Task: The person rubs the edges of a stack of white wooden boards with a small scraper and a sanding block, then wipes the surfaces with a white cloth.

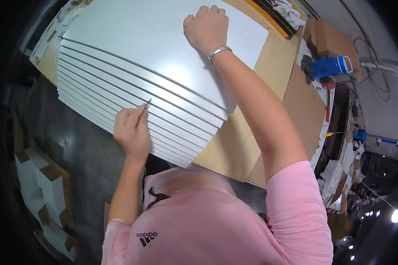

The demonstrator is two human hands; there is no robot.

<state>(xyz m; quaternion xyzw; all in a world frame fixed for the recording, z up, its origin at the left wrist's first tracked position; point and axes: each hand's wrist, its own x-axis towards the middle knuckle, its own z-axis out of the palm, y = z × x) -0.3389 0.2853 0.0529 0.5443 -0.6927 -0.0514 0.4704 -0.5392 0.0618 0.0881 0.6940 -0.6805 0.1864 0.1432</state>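
A fanned stack of white panels (119,33) lies before me, their front edges stepped one behind another. Over these edges is my left hand (132,131), closed around a slim dark pointed tool (146,105) that looks like tweezers. Its tip points up and away, close to the panel edges; whether it touches them I cannot tell. Farther off and to the right, my right hand (207,28) rests on the top panel with its fingers curled in. Anything under those fingers is hidden.
Under the stack is a wooden board (227,152). At right are a blue bottle (329,67), a cardboard box (336,42), a red-handled tool (327,99) and a yellow-handled tool (328,134). White boxy pieces (48,190) stand on the floor at left.
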